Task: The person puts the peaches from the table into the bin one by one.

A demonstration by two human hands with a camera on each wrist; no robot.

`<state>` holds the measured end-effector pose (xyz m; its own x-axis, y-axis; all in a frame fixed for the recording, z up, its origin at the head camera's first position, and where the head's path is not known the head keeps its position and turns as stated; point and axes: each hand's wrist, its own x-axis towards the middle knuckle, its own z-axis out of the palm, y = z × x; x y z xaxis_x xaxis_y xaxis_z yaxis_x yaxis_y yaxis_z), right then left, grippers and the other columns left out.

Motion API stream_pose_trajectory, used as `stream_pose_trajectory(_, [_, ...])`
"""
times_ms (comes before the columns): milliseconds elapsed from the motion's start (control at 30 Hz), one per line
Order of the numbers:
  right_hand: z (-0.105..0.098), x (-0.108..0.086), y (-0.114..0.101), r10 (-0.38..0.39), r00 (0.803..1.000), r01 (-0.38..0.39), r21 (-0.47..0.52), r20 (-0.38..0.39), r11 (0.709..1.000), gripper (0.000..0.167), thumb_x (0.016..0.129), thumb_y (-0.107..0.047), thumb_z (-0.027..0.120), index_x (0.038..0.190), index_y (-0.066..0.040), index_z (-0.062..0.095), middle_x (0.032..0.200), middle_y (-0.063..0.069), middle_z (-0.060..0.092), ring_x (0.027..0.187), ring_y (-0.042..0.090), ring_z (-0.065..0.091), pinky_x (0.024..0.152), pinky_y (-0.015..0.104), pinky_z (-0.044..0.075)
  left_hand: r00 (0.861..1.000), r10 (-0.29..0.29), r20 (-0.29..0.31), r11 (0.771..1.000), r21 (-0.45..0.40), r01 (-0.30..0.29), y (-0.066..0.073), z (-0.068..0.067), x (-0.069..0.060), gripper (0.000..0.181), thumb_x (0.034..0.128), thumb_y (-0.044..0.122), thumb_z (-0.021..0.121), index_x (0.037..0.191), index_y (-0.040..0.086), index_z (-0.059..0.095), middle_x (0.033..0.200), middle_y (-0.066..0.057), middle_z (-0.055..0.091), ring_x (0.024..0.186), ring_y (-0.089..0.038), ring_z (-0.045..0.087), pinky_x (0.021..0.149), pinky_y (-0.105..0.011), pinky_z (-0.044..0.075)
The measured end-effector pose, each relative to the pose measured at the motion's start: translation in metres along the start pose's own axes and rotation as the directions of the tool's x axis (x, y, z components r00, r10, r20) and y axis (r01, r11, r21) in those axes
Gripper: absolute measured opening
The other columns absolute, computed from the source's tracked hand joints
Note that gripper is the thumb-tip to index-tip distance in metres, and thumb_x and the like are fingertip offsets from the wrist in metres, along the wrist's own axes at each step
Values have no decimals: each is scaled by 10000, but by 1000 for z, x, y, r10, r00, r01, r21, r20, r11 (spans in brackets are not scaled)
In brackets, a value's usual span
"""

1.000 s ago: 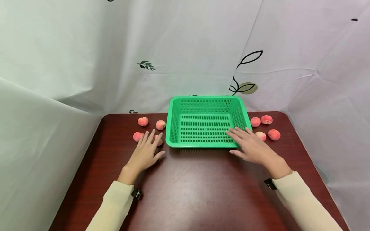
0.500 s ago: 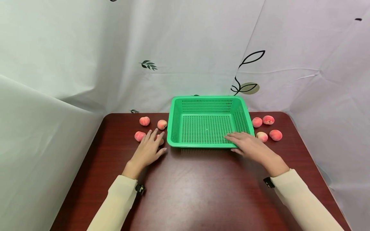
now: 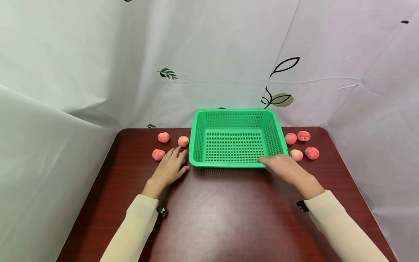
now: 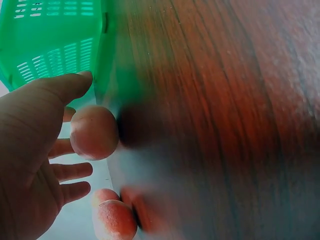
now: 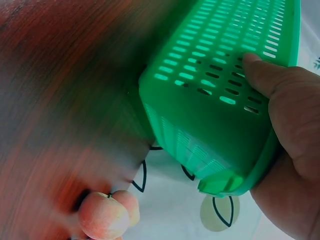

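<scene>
A green plastic basket (image 3: pixel 230 165) with slotted walls stands at the table's far side. My right hand (image 3: pixel 286 169) grips its near right corner; in the right wrist view the thumb (image 5: pixel 265 77) presses the outer wall and the fingers go over the rim, out of sight. Left of the basket, my left hand (image 3: pixel 168 168) is over a peach (image 4: pixel 94 133), which it hides in the head view. Its fingers are spread behind that peach, with the thumb (image 4: pixel 75 86) above it near the basket. Close by lie other peaches (image 3: pixel 158 154).
Two more peaches, a back left one (image 3: pixel 163 137) and one beside the basket (image 3: pixel 183 141), lie beyond my left hand. Several peaches (image 3: pixel 311 153) lie right of the basket. White printed cloth (image 3: pixel 209 54) hangs around the dark red wooden table (image 3: pixel 212 218).
My right hand's fingers have gone from spread over the basket's corner to curled over its rim. My left hand has shifted slightly right and now covers the near peach. The basket stays put.
</scene>
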<state>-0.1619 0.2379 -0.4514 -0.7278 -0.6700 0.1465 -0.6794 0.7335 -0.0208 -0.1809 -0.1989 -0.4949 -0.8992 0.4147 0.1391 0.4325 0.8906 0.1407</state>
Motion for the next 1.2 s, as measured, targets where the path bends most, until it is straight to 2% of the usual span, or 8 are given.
stream_pose_trajectory(233, [0, 1, 2, 25, 999, -25, 3, 33, 1000, 211, 913, -27, 708, 890, -158, 543, 692, -68, 530, 607, 128, 531, 573, 316, 427, 998, 47, -31, 999, 29, -46, 0, 4, 3, 580, 903, 289, 797, 1370, 25, 575, 1390, -282, 578, 1266, -472, 564, 1033, -594, 482])
stream_pose_trajectory(400, [1, 3, 3, 20, 999, -20, -2, 42, 1000, 221, 905, -24, 712, 878, -165, 544, 690, -75, 536, 588, 119, 492, 557, 299, 397, 998, 59, -17, 997, 44, -58, 0, 6, 5, 550, 899, 260, 800, 1349, 38, 577, 1358, -281, 590, 1237, -452, 580, 1012, -581, 499])
stream_pose_trajectory(567, [2, 4, 3, 8, 999, -8, -8, 38, 1000, 265, 893, -9, 706, 851, -179, 507, 659, -89, 474, 574, 109, 445, 545, 287, 370, 998, 66, -8, 997, 44, -65, 0, 8, 6, 495, 905, 206, 790, 1316, 26, 580, 1337, -282, 588, 1223, -461, 584, 991, -583, 509])
stream_pose_trajectory(700, [4, 5, 4, 9, 999, -9, -9, 33, 1000, 287, 896, -11, 700, 838, -187, 481, 646, -91, 436, 565, 109, 426, 541, 286, 361, 996, 84, -25, 996, 15, -84, 0, 10, 5, 357, 919, 113, 754, 1226, 12, 603, 1291, -282, 594, 1150, -470, 597, 923, -580, 529])
stream_pose_trajectory(900, [4, 4, 4, 8, 1000, -8, -5, 27, 1000, 300, 900, -4, 690, 829, -187, 463, 638, -84, 414, 559, 113, 412, 537, 284, 348, 994, 109, -28, 994, 12, -108, 1, 12, 5, 81, 989, 27, 616, 1059, -11, 627, 1218, -266, 600, 1014, -437, 583, 870, -532, 534])
stream_pose_trajectory(1200, [3, 3, 3, 7, 1000, -7, -8, 20, 1000, 311, 891, 11, 687, 818, -189, 461, 635, -86, 421, 567, 109, 413, 543, 279, 347, 996, 82, -27, 996, -15, -82, 1, 5, 4, 121, 949, 35, 685, 1057, 15, 633, 1177, -230, 605, 994, -417, 573, 882, -508, 529])
